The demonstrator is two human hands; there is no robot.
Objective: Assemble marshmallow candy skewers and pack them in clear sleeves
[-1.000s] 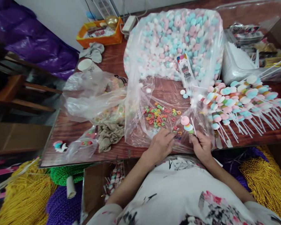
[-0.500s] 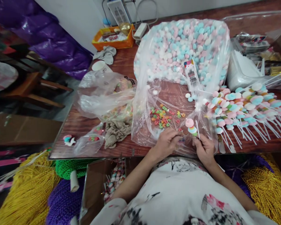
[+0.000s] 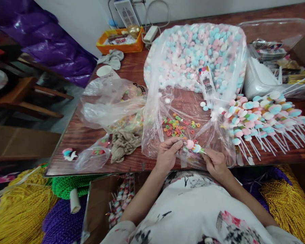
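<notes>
My right hand (image 3: 216,162) is closed on the lower end of a candy skewer (image 3: 193,146), with pink and white-blue pieces and a bit of green on its stick. The skewer lies nearly level, its tip pointing left. My left hand (image 3: 169,150) is pinched at that tip, beside the pink piece. A small orange bit shows by its fingertips, too small to name surely. Below and around both hands spreads a clear plastic bag (image 3: 152,145). Colourful little rings (image 3: 176,128) are scattered on it just beyond my left hand.
A big clear bag of pastel discs (image 3: 193,51) stands behind. Finished-looking skewers (image 3: 264,118) are piled at right, before a clear plastic tub (image 3: 259,81). At left are a bag of rings (image 3: 127,118), a crumpled brown cloth (image 3: 124,145) and an orange tray (image 3: 106,47).
The skewer has tipped from upright to nearly level, its top swinging left. My left hand has lifted off the bag's surface and come to the skewer's tip in a pinch.
</notes>
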